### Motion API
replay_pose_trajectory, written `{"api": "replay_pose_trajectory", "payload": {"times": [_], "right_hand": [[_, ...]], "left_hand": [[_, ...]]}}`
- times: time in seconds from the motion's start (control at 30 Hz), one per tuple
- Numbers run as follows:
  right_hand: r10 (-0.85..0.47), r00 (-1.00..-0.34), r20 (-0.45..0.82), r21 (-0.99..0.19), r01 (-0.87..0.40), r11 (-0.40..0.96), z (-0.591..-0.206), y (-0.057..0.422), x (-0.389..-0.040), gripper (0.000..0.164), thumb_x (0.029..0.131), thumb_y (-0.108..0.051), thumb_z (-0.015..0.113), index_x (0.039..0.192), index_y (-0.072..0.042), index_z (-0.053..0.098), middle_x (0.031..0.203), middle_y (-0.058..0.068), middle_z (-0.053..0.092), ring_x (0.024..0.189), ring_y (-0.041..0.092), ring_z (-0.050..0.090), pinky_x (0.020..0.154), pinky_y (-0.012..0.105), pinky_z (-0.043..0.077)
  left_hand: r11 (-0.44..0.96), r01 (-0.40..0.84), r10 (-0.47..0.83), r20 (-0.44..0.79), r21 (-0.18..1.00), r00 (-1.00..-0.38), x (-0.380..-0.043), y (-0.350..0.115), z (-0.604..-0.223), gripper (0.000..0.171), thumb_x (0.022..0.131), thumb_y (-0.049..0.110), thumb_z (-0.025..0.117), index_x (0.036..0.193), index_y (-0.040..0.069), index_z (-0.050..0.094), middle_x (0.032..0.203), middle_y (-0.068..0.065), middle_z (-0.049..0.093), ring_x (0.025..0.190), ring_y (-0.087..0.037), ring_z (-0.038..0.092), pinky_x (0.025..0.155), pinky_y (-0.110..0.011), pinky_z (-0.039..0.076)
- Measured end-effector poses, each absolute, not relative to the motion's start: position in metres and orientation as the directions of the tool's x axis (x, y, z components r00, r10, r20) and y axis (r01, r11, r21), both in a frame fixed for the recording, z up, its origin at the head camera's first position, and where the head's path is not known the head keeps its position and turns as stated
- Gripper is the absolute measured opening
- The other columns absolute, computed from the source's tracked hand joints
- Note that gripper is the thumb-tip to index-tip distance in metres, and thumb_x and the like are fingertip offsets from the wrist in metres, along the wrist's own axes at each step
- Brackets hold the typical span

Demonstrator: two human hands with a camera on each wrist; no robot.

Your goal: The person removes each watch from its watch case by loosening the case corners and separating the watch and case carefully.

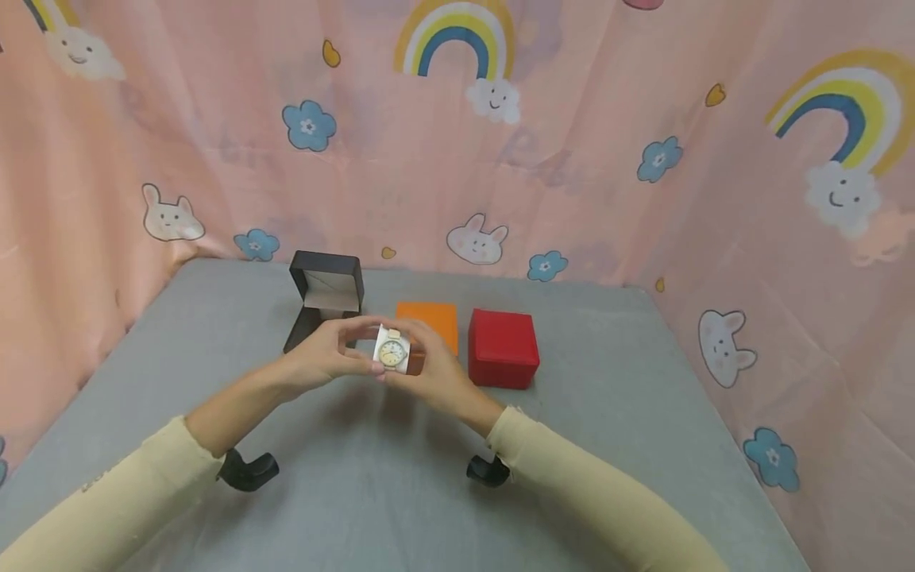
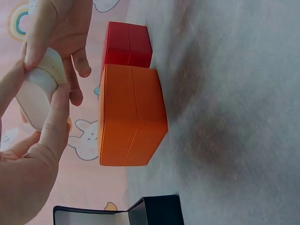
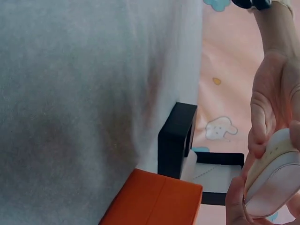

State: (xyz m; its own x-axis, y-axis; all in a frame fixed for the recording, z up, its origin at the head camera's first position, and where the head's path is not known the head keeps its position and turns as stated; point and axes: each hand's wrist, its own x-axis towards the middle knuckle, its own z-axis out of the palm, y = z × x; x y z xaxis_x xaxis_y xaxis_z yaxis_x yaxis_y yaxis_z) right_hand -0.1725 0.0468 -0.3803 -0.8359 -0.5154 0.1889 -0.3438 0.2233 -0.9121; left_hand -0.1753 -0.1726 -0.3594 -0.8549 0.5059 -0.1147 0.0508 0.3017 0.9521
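Observation:
A wristwatch point(image 1: 391, 353) with a pale round dial and cream strap is wrapped around a white cushion point(image 3: 279, 187). Both hands hold it up over the table, dial facing the head camera. My left hand point(image 1: 323, 349) grips it from the left with thumb and fingers. From the right, my right hand point(image 1: 442, 372) pinches it too, and the thumbs come close together below the dial. In the left wrist view the cream strap point(image 2: 55, 69) curves round the cushion's end, between the fingers of both hands.
Behind the left hand stands an open black watch box point(image 1: 327, 282) with a light lining. A closed orange box point(image 1: 436, 322) sits behind the right hand, with a closed red box point(image 1: 503, 349) to its right. Grey cloth point(image 1: 608, 413) covers the table; a pink printed curtain hangs behind.

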Motion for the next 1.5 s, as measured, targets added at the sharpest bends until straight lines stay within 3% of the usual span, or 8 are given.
{"api": "replay_pose_trajectory", "payload": {"times": [0.2,0.43,0.6,0.8,1.07,1.33,1.5], "right_hand": [[-0.503,-0.840,0.203,-0.880,-0.382,0.283,-0.379,0.045,-0.165,0.065,0.087,-0.007,0.076,0.147,-0.014,0.052,0.148,0.012,0.049,0.115,0.030,0.059,0.088,0.037,0.061],[-0.522,-0.829,0.201,-0.848,-0.414,0.331,-0.379,0.048,-0.163,0.068,0.087,-0.006,0.073,0.150,-0.015,0.050,0.158,0.012,0.041,0.122,0.031,0.058,0.094,0.040,0.059],[-0.587,-0.785,0.198,-0.842,-0.443,0.307,-0.379,0.051,-0.165,0.070,0.088,-0.008,0.076,0.151,-0.016,0.046,0.153,0.009,0.044,0.121,0.027,0.057,0.092,0.036,0.059],[-0.628,-0.770,0.115,-0.887,-0.364,0.284,-0.378,0.055,-0.169,0.077,0.085,-0.015,0.083,0.151,-0.023,0.044,0.148,0.000,0.047,0.102,0.020,0.063,0.084,0.027,0.060],[-0.618,-0.783,0.066,-0.914,-0.297,0.278,-0.376,0.061,-0.177,0.071,0.082,-0.014,0.085,0.144,-0.021,0.050,0.119,0.008,0.062,0.077,0.019,0.065,0.074,0.026,0.056],[-0.625,-0.779,0.050,-0.928,-0.267,0.258,-0.379,0.067,-0.180,0.063,0.081,-0.012,0.086,0.132,-0.020,0.050,0.114,0.010,0.062,0.071,0.019,0.065,0.073,0.027,0.057],[-0.610,-0.789,0.072,-0.924,-0.283,0.257,-0.378,0.067,-0.179,0.067,0.082,-0.013,0.084,0.138,-0.020,0.047,0.103,0.012,0.064,0.070,0.018,0.063,0.069,0.024,0.056]], "left_hand": [[0.293,0.056,0.505,-0.105,0.954,-0.857,-0.171,-0.173,-0.367,0.082,0.090,0.022,0.078,0.157,0.008,0.034,0.159,-0.024,0.038,0.114,-0.027,0.070,0.102,-0.046,0.054],[0.295,0.095,0.517,-0.076,0.951,-0.853,-0.169,-0.174,-0.369,0.084,0.090,0.021,0.078,0.157,0.004,0.032,0.162,-0.023,0.033,0.126,-0.039,0.063,0.105,-0.051,0.051],[0.271,0.114,0.548,-0.056,0.956,-0.834,-0.169,-0.177,-0.370,0.084,0.089,0.016,0.077,0.158,0.003,0.031,0.164,-0.022,0.030,0.122,-0.036,0.066,0.100,-0.041,0.056],[0.206,0.131,0.613,-0.024,0.970,-0.790,-0.173,-0.185,-0.372,0.083,0.087,0.007,0.078,0.156,0.001,0.032,0.163,-0.025,0.030,0.116,-0.031,0.069,0.088,-0.031,0.059],[0.192,0.117,0.592,-0.020,0.974,-0.805,-0.175,-0.180,-0.373,0.074,0.083,0.008,0.081,0.147,0.007,0.044,0.156,-0.026,0.038,0.108,-0.029,0.072,0.085,-0.032,0.060],[0.203,0.106,0.586,-0.034,0.973,-0.809,-0.173,-0.173,-0.374,0.073,0.082,0.010,0.083,0.144,0.006,0.045,0.153,-0.027,0.040,0.105,-0.028,0.072,0.084,-0.031,0.059],[0.206,0.096,0.562,-0.037,0.974,-0.826,-0.174,-0.170,-0.371,0.070,0.083,0.008,0.081,0.144,0.007,0.046,0.153,-0.025,0.042,0.104,-0.027,0.073,0.085,-0.030,0.059]]}}
